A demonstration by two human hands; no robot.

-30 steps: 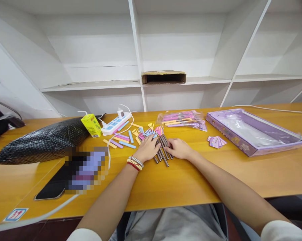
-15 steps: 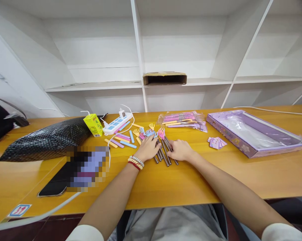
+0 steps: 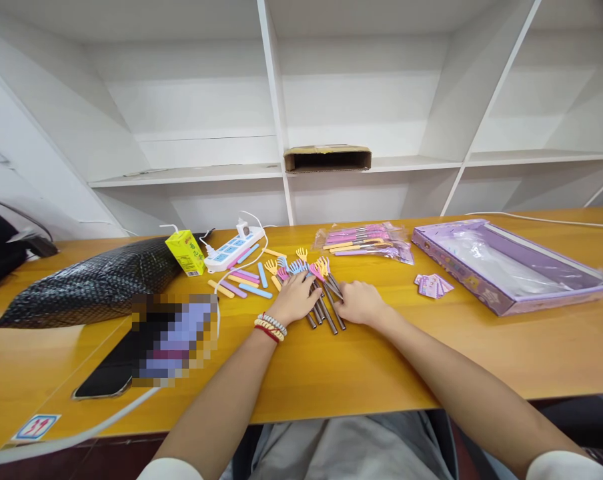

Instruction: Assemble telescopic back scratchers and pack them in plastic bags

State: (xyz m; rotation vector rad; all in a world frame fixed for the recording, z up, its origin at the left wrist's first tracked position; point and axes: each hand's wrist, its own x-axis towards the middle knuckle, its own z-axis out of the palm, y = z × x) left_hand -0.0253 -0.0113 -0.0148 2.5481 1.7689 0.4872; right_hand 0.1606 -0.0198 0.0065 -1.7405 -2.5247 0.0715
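Scratchers (image 3: 330, 317) bunched between table's (image 3: 381, 373) far and near edges. Left hand (image 3: 296, 297) drapes over, right hand (image 3: 359, 302) curls alongside; can't tell either grip. Uneven push could send loose handles rolling nearward.

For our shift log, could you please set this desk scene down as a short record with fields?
Left hand: lying across metallic-looking rods with hand-shaped heads
Right hand: at the rods' right side, grip unclear
Left of rods: loose coloured sticks, white power strip, yellow carton
Behind rods, rightward: plastic-wrapped pieces
Right of rods: small cards, purple box
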